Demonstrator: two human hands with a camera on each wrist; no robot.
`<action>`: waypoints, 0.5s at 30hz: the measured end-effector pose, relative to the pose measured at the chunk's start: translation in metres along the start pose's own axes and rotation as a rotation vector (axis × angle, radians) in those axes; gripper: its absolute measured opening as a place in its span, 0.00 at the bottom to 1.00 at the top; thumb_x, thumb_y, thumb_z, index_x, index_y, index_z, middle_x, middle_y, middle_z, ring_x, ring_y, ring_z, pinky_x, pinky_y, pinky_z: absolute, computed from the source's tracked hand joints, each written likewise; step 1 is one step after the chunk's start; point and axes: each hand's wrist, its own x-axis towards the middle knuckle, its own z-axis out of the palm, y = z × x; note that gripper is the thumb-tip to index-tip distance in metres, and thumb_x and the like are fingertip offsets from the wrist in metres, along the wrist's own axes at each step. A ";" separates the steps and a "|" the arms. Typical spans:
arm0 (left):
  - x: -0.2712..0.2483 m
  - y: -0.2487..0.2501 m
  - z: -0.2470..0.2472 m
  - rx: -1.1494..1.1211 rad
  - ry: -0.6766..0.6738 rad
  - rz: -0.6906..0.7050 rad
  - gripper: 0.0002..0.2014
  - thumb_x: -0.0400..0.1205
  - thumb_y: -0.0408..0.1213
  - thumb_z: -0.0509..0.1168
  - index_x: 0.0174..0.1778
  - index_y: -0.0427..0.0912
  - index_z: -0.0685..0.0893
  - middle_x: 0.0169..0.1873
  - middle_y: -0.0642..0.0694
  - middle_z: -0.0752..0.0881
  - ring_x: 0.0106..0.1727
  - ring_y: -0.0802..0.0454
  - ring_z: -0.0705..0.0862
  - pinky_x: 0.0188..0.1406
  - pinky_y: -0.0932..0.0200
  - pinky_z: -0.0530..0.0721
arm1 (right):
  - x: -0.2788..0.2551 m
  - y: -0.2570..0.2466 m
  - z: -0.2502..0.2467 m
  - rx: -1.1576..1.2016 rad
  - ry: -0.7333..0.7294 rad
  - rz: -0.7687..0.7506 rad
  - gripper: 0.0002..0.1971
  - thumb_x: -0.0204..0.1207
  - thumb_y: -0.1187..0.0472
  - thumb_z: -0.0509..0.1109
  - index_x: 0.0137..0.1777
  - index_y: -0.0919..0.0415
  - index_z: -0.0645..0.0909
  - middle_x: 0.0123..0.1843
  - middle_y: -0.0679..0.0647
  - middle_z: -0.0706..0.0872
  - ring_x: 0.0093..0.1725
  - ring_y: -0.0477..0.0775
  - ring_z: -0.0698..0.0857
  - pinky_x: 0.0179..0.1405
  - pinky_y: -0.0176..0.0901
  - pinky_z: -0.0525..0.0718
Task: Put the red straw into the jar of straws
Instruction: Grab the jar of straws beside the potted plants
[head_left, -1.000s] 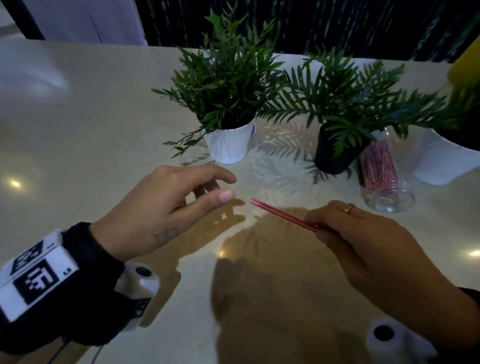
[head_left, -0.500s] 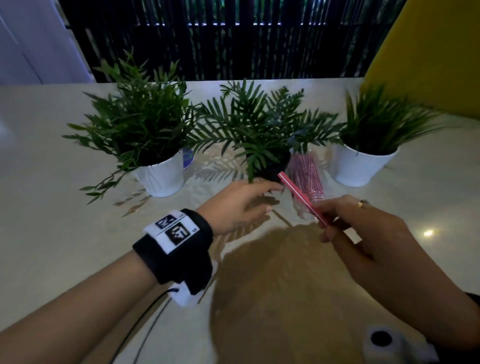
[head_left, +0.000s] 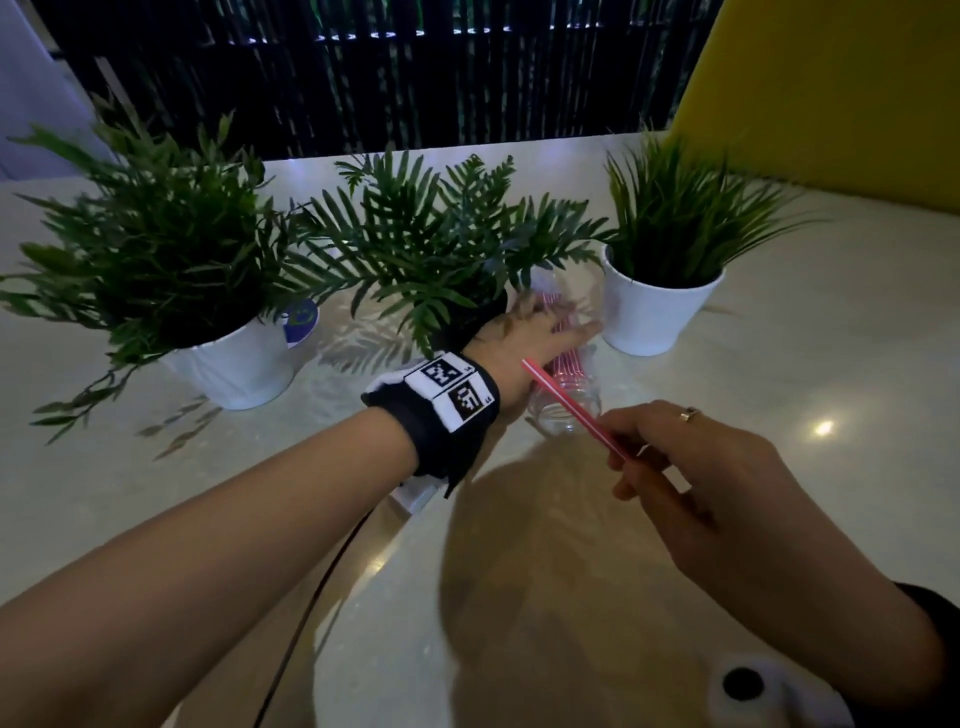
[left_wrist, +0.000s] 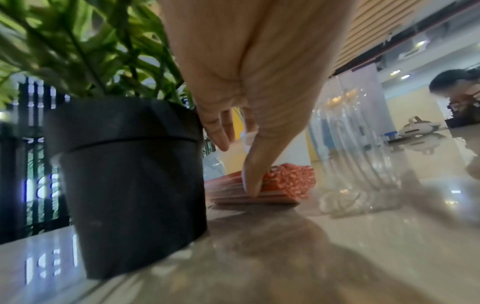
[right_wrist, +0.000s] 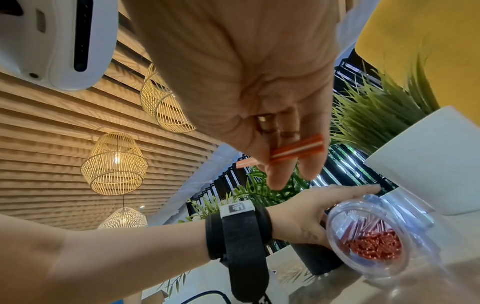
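The right hand (head_left: 727, 467) pinches the red straw (head_left: 576, 410) between thumb and fingers, its free end slanting up and away toward the left hand (head_left: 530, 338). That hand lies on the clear jar of straws (right_wrist: 374, 238), fingers spread over its side, thumb against it. The jar is tipped, mouth facing the straw, between a black plant pot (left_wrist: 130, 181) and a white plant pot (head_left: 654, 306).
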 end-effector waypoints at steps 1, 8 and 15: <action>0.002 0.002 -0.004 0.055 -0.024 -0.009 0.28 0.83 0.38 0.58 0.78 0.53 0.56 0.82 0.41 0.54 0.80 0.37 0.51 0.75 0.43 0.60 | 0.000 0.001 -0.001 -0.006 -0.001 0.010 0.11 0.68 0.64 0.59 0.47 0.57 0.79 0.35 0.52 0.83 0.32 0.56 0.84 0.23 0.57 0.84; -0.003 0.015 -0.027 0.272 -0.006 0.116 0.34 0.67 0.56 0.72 0.67 0.49 0.70 0.65 0.38 0.71 0.67 0.38 0.67 0.63 0.40 0.68 | -0.003 0.001 -0.008 0.006 0.040 0.013 0.13 0.65 0.66 0.61 0.48 0.55 0.79 0.35 0.51 0.85 0.31 0.53 0.85 0.21 0.56 0.85; 0.003 0.024 -0.026 0.286 -0.173 0.154 0.46 0.71 0.49 0.73 0.78 0.50 0.50 0.77 0.39 0.63 0.77 0.40 0.61 0.73 0.40 0.60 | -0.006 -0.003 -0.009 0.028 0.035 0.013 0.17 0.67 0.65 0.61 0.51 0.43 0.74 0.35 0.46 0.84 0.33 0.48 0.85 0.23 0.51 0.85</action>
